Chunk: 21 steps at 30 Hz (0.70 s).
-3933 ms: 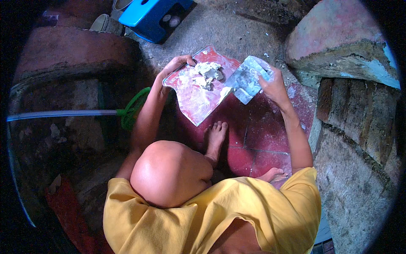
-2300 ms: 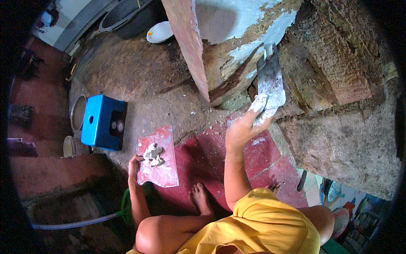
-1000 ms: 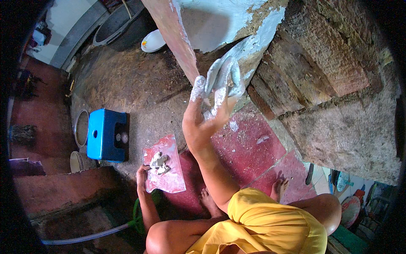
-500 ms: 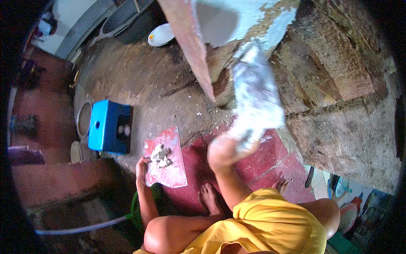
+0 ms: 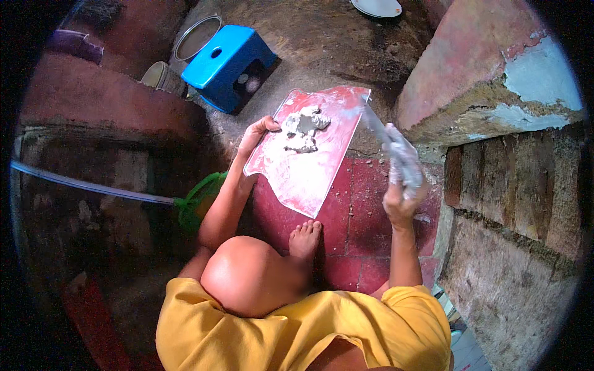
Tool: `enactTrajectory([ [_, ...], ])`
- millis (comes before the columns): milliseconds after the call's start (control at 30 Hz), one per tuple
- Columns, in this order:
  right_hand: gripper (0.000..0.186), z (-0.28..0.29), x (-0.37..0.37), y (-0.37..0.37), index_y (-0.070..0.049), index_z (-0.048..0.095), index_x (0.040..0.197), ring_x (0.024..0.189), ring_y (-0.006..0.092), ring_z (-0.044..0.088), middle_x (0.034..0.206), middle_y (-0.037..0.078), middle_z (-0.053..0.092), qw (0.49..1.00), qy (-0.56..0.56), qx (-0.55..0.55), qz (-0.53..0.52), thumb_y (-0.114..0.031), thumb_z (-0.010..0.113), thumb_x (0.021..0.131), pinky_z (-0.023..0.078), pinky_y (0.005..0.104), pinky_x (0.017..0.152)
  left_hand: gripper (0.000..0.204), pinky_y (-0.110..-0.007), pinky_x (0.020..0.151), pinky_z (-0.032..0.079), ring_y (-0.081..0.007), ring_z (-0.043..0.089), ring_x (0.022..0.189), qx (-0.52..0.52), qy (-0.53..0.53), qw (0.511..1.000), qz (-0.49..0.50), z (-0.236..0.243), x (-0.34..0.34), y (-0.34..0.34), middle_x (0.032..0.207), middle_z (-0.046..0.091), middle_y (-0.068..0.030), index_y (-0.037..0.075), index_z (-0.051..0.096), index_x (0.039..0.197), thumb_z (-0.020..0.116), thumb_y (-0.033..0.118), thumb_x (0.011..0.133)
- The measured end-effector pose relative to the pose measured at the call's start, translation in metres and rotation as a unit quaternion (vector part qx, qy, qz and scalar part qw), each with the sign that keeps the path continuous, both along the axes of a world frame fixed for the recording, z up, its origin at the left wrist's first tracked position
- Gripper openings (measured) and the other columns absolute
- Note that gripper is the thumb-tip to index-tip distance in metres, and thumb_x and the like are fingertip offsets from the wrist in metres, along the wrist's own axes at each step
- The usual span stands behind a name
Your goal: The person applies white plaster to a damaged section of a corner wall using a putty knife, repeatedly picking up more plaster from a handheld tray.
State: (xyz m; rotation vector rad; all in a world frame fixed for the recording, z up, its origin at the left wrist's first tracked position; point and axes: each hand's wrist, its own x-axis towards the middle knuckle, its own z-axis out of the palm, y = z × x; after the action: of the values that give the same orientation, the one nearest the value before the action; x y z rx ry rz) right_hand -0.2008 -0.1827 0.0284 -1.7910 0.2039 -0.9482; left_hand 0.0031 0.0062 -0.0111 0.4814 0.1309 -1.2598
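Observation:
My left hand [image 5: 258, 132] grips the left edge of a flat red board [image 5: 291, 179], thumb on top, holding it tilted over the floor. A lump of grey-white paste [image 5: 304, 128] lies on the board, and white smears cover much of its face. My right hand [image 5: 405, 176], whitened with paste, is closed around a flat-bladed trowel [image 5: 375, 123], blurred by motion. The blade's tip reaches the board's upper right corner; whether it touches cannot be made out. The trowel's handle is hidden in my fingers.
To the right juts a low wall [image 5: 464, 68] with pale patches and a broken lower edge. Beyond the board stand a blue stool [image 5: 229, 59] and a pale tub [image 5: 154, 75]. A white plate [image 5: 378, 7] lies far off. Near my left arm is a green net-like object [image 5: 201, 198].
My right hand has come down from the wall, bringing the trowel beside the board. My left hand has raised the board. The view has swung to the right and lower.

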Motion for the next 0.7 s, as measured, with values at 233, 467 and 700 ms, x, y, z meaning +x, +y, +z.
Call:
enactTrajectory([
  [233,0.024,-0.012,0.004,-0.017,-0.013,0.06,0.096,0.101,0.0321,0.048,0.109,0.012,0.052,0.967,0.028,-0.241,0.079,-0.012,0.046,0.077,0.036,0.0384,0.087,0.038,-0.041,0.074,0.048,-0.034,0.058,0.076,-0.063,0.032,0.996,0.053,0.02,-0.016,-0.008,0.089,0.055,-0.0273,-0.015,0.044,0.098,0.037,0.006,0.067],
  [467,0.028,-0.041,-0.018,-0.019,-0.017,0.057,0.104,0.105,0.0297,0.046,0.116,0.011,0.048,0.958,0.056,-0.264,0.097,-0.023,0.039,0.082,0.035,0.0393,0.089,0.038,-0.042,0.075,0.047,-0.0344,0.057,0.078,-0.066,-0.022,0.994,0.083,0.021,-0.01,0.003,0.092,0.054,-0.0276,-0.015,0.042,0.099,0.037,0.007,0.069],
  [700,0.016,-0.035,-0.048,-0.032,-0.001,0.057,0.085,0.083,0.0297,0.056,0.089,0.018,0.057,0.988,0.083,-0.12,-0.054,-0.006,0.047,0.073,0.044,0.0365,0.072,0.039,-0.042,0.08,0.045,-0.0313,0.056,0.084,0.081,-0.186,0.969,0.138,0.023,0.001,-0.005,0.098,0.053,-0.0226,-0.013,0.044,0.101,0.04,0.005,0.067],
])
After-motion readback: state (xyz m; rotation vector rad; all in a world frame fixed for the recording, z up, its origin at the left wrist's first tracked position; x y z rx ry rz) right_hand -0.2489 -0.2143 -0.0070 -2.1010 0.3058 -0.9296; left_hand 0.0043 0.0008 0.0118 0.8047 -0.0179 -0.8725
